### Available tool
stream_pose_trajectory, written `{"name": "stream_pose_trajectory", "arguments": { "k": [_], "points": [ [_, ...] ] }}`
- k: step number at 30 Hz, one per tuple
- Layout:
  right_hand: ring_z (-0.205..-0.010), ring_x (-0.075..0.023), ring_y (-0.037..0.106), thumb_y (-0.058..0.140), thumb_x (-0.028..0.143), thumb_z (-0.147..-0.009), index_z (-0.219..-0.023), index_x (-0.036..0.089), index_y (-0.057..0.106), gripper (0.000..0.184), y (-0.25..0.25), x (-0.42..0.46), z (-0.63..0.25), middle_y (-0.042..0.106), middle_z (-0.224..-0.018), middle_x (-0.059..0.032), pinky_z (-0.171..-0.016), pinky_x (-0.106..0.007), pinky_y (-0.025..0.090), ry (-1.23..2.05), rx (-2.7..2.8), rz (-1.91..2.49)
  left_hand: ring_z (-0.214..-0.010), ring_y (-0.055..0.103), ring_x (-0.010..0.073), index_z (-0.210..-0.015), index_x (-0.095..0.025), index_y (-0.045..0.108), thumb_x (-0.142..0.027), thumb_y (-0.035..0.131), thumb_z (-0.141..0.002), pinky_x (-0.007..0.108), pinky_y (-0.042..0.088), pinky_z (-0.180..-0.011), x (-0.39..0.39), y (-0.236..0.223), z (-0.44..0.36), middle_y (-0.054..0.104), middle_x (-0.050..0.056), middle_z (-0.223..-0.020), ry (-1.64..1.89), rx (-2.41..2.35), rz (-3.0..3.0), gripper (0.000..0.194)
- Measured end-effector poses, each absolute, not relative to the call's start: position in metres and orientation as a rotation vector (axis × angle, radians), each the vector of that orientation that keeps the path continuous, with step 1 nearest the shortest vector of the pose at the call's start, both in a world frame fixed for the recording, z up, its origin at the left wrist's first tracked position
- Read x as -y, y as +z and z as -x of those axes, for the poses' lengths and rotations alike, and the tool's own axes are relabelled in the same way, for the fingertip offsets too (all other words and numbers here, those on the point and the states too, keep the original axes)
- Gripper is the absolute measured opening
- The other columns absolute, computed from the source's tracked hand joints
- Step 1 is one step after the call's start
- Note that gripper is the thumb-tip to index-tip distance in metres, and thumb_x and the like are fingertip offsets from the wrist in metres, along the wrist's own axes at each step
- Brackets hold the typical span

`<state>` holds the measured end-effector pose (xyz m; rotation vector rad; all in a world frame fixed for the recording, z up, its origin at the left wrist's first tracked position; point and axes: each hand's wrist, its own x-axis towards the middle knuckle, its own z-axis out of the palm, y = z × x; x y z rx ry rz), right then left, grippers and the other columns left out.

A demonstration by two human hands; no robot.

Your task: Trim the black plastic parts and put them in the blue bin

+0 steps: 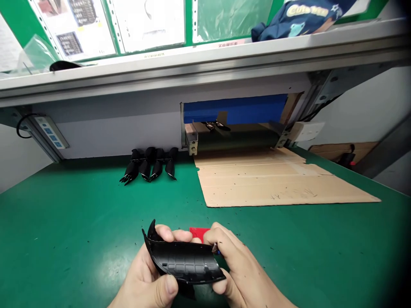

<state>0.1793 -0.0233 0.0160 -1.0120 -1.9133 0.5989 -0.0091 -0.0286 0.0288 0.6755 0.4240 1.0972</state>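
Note:
A curved black plastic shell (189, 262) is held low in front of me, its ribbed hollow side facing up and its pointed prongs to the left. My left hand (152, 271) grips it at the pronged end, thumb on the near edge and fingers along the far edge. At the other end, my right hand (234, 261) is closed with its thumb against the shell's tip. Between its curled fingers shows a small dark, shiny piece (215, 248) with a bit of blue, too small to name. Behind the fingers, a flat red object (199, 233) is partly hidden.
Several similar black shells (149, 164) stand in a row at the back of the green table (80, 222). A flat cardboard sheet (272, 184) lies before a conveyor opening (237, 137) with a blue flap (234, 109). Above runs a metal-edged shelf (192, 70); a power strip (51, 131) is at left.

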Motion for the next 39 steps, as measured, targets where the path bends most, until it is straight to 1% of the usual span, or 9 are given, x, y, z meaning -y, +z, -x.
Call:
{"name": "stream_pose_trajectory", "arguments": {
  "k": [5,9,13,17,21,26,30,33,39],
  "points": [
    [-0.059,-0.0161,0.047,0.017,0.074,-0.094,-0.073,0.021,0.048,0.065,0.022,0.019,-0.186,0.049,-0.068,-0.0008,-0.054,-0.024,0.041,0.820,2.032,0.809,-0.118,0.056,0.0297,-0.101,-0.031,0.064,-0.025,0.082,-0.067,0.049,0.037,-0.106,0.030,0.027,0.012,0.066,0.003,-0.113,1.101,-0.457,-0.657,0.039],
    [-0.058,-0.0158,0.047,0.014,0.077,-0.091,-0.068,0.021,0.045,0.068,0.038,0.022,-0.195,0.049,-0.062,0.0007,-0.052,-0.023,0.039,0.905,2.076,0.885,-0.122,0.053,0.0289,-0.109,-0.032,0.063,-0.025,0.080,-0.070,0.047,0.035,-0.108,0.027,0.027,0.012,0.060,0.004,-0.128,1.162,-0.528,-0.570,0.044],
    [-0.069,-0.0203,0.051,0.028,0.073,-0.093,-0.087,0.020,0.054,0.059,0.029,0.025,-0.184,0.058,-0.080,-0.0034,-0.061,-0.030,0.042,0.436,2.111,1.078,-0.125,0.050,0.0246,-0.111,-0.034,0.063,-0.025,0.074,-0.077,0.044,0.031,-0.111,0.024,0.032,0.008,0.053,0.000,-0.138,1.243,-0.557,-0.437,0.037],
    [-0.076,-0.0244,0.052,0.030,0.064,-0.098,-0.100,0.019,0.056,0.052,0.009,0.024,-0.169,0.059,-0.090,-0.0069,-0.066,-0.034,0.040,0.027,2.210,1.145,-0.128,0.048,0.0256,-0.111,-0.032,0.064,-0.026,0.076,-0.076,0.046,0.026,-0.115,0.026,0.035,0.003,0.055,0.001,-0.136,1.257,-0.564,-0.398,0.038],
    [-0.080,-0.0263,0.050,0.025,0.057,-0.101,-0.113,0.020,0.054,0.049,0.002,0.025,-0.165,0.058,-0.097,-0.0086,-0.066,-0.035,0.035,-0.083,2.245,1.190,-0.125,0.051,0.0279,-0.109,-0.031,0.064,-0.026,0.080,-0.071,0.047,0.030,-0.112,0.030,0.032,0.001,0.056,0.003,-0.134,1.264,-0.579,-0.390,0.041],
    [-0.072,-0.0240,0.044,0.020,0.053,-0.103,-0.095,0.020,0.057,0.050,0.001,0.028,-0.166,0.054,-0.089,-0.0075,-0.064,-0.034,0.028,-0.118,2.184,1.286,-0.121,0.053,0.0297,-0.111,-0.031,0.062,-0.024,0.080,-0.070,0.047,0.039,-0.104,0.032,0.030,0.000,0.055,0.006,-0.135,1.294,-0.595,-0.416,0.046],
    [-0.073,-0.0228,0.044,0.020,0.050,-0.104,-0.091,0.023,0.058,0.049,0.003,0.028,-0.164,0.057,-0.090,-0.0051,-0.062,-0.033,0.024,-0.034,2.163,1.254,-0.116,0.056,0.0292,-0.111,-0.032,0.061,-0.023,0.081,-0.069,0.038,0.051,-0.086,0.033,0.030,-0.001,0.057,0.006,-0.132,1.295,-0.627,-0.424,0.047],
    [-0.073,-0.0222,0.044,0.020,0.048,-0.105,-0.088,0.023,0.059,0.049,0.004,0.028,-0.163,0.058,-0.090,-0.0048,-0.062,-0.032,0.023,0.004,2.137,1.232,-0.114,0.057,0.0291,-0.109,-0.035,0.061,-0.023,0.081,-0.069,0.033,0.052,-0.075,0.034,0.029,0.000,0.057,0.004,-0.131,1.281,-0.621,-0.472,0.046],
    [-0.070,-0.0210,0.045,0.025,0.051,-0.104,-0.082,0.022,0.059,0.049,0.001,0.030,-0.163,0.058,-0.081,-0.0033,-0.061,-0.031,0.025,0.100,2.165,1.227,-0.112,0.058,0.0301,-0.112,-0.033,0.060,-0.023,0.081,-0.068,0.041,0.050,-0.087,0.036,0.027,0.003,0.058,0.006,-0.129,1.270,-0.590,-0.545,0.049]
  ]
}}
